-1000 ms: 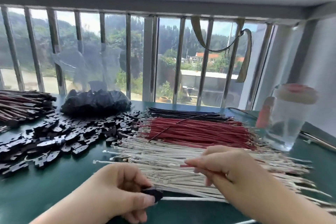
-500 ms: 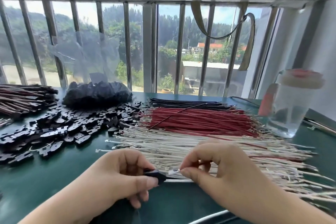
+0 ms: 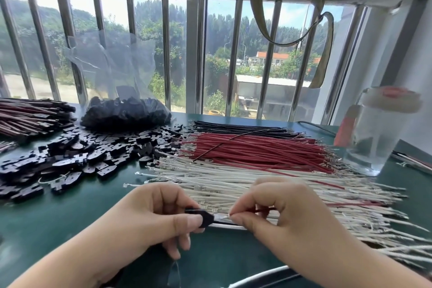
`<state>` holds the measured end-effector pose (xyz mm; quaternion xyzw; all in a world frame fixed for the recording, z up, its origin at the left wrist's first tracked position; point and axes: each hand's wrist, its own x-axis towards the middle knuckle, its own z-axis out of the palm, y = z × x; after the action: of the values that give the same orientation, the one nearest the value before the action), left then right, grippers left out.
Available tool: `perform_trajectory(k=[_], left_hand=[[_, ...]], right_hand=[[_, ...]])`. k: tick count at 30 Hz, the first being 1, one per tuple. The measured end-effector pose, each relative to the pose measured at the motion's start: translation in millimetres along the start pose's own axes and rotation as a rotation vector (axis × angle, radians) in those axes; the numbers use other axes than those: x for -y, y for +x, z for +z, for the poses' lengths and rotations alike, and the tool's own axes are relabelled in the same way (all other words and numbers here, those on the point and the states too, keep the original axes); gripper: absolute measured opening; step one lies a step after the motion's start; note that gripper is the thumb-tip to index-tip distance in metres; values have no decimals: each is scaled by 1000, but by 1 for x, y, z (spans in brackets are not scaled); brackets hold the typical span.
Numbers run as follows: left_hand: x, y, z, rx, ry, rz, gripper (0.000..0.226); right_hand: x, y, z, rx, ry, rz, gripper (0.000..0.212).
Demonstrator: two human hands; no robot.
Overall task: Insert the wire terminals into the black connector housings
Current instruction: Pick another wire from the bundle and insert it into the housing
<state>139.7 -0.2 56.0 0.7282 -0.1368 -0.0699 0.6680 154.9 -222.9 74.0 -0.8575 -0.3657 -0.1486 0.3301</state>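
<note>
green table (image 3: 70, 217), barred window (image 3: 198, 54), left fingers (image 3: 187, 220) pinching housing (image 3: 205, 217), right fingers (image 3: 243, 220) pinching wire (image 3: 222, 217)

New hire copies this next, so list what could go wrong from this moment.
The right hand pinches the wire terminal at the mouth of the black housing that the left hand holds; pushed in crooked, it may bend or not seat. The right forearm lies over the white wires and could drag them off the table.
</note>
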Motion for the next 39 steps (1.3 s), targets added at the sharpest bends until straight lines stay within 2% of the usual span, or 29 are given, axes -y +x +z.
perform_trajectory(k=[4,11,24,30,35,39], left_hand=[[1,-1,-2,17,-42,-16,53],[-1,-2,0,-14,-9,16,26],[-3,-2,1,-26,13,30,28],[-2,-2,2,-48,-3,48,25],[0,-2,-1,-15,-40,32,46],[2,-1,-2,-12,-44,-4,44]], right_hand=[[1,-1,1,-57,-35,-39,20],[-3,1,3,22,-52,-29,18],[-5,2,1,85,-135,-68,20],[-6,3,0,103,-93,-92,15],[-7,3,0,113,-65,-82,10],[-6,3,0,139,-71,-91,10]])
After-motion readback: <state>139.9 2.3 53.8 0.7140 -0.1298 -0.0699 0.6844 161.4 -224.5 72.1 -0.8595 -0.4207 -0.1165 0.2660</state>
